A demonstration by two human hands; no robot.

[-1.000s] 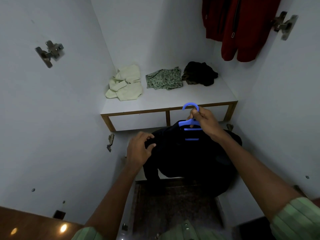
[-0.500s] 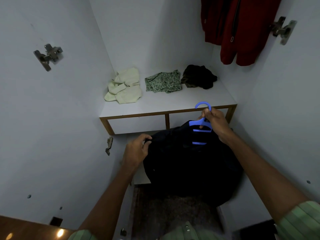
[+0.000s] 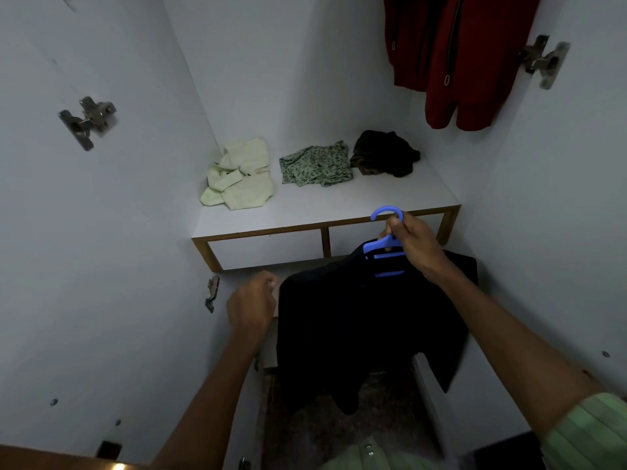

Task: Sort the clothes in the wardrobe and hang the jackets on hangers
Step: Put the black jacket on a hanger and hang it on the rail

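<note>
A black jacket [image 3: 359,327] hangs from a blue plastic hanger [image 3: 385,247] in front of the wardrobe shelf. My right hand [image 3: 412,242] grips the hanger just below its hook and holds it up. My left hand [image 3: 252,301] is at the jacket's left shoulder edge with fingers curled; I cannot tell whether it pinches the cloth. A red jacket [image 3: 454,59] hangs at the top right of the wardrobe.
On the white shelf [image 3: 339,208] lie a cream garment [image 3: 239,176], a green patterned garment [image 3: 317,164] and a dark crumpled garment [image 3: 383,152]. White wardrobe walls close in left and right, with metal door hinges [image 3: 88,120] on them. Below is a dark floor.
My right hand has carried the hanger and jacket to the right and slightly up. The jacket now hangs flatter and longer. My left hand has slid to the jacket's left edge.
</note>
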